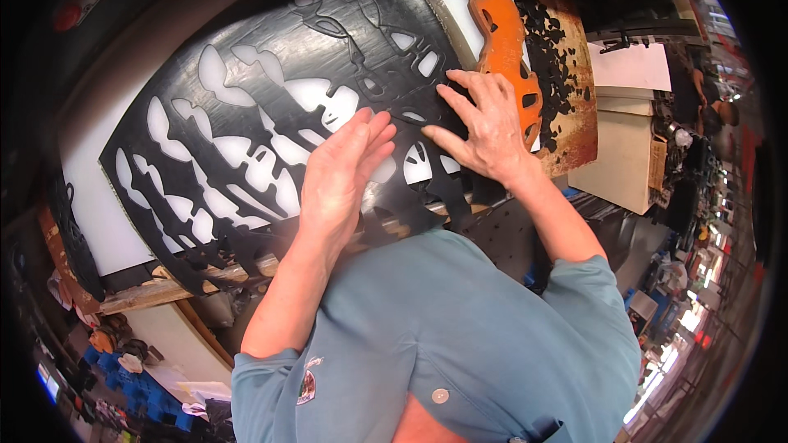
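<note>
A large black sheet point(263, 29) lies before me, full of curved cut-out holes that show white beneath. My left hand point(335, 176) is over its middle, fingers stretched out and close together, with nothing visible in it. Whether it touches the sheet I cannot tell. To the right, my right hand point(486, 127) spreads its fingers over the sheet's right part, thumb pointing toward the left hand. Beside and partly behind that hand lies a long orange cutting die point(501, 37) with rounded openings. Strips of the sheet hang along its near edge.
White board point(86, 217) shows under the sheet at the left. Small black scraps point(552, 45) are strewn over a worn brown board point(584, 107) right of the die. A pale box point(611, 152) stands farther right. Blue crates point(139, 390) are at the lower left.
</note>
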